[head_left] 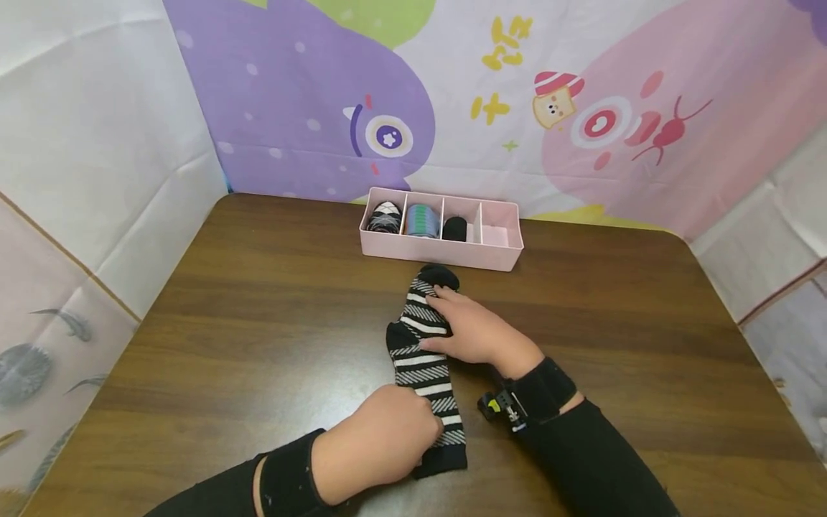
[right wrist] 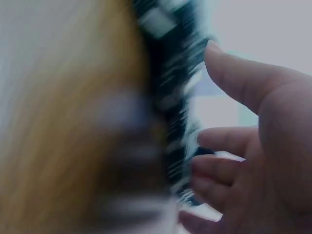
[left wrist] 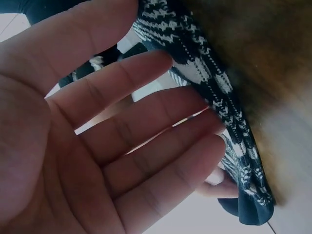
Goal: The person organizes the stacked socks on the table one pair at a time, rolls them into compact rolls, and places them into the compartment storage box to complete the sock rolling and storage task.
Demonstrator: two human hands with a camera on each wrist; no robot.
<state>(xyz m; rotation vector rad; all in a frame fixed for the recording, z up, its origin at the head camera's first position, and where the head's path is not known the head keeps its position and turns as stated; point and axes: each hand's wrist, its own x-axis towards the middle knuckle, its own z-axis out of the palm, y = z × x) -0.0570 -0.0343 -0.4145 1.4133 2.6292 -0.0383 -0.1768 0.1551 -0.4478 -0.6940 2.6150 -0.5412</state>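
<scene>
A black, white and grey striped sock (head_left: 423,373) lies lengthwise on the table, its black toe towards the back and its dark cuff towards the front. My left hand (head_left: 381,438) is over the lower leg of the sock near the cuff. Extended fingers (left wrist: 161,117) reach the knit fabric in the left wrist view. Further up, my right hand (head_left: 481,332) rests along the foot part from the right side, fingertips and thumb on the stripes. In the right wrist view its thumb (right wrist: 239,73) stands apart from the fingers at the sock's blurred edge.
Behind the sock, close to its toe, stands a pink divided box (head_left: 439,251). Rolled socks sit in it: a black-and-white patterned one (head_left: 385,217), a blue-green one (head_left: 422,220) and a black one (head_left: 455,229). A cartoon-printed cloth (head_left: 478,143) hangs behind the wooden table (head_left: 258,301).
</scene>
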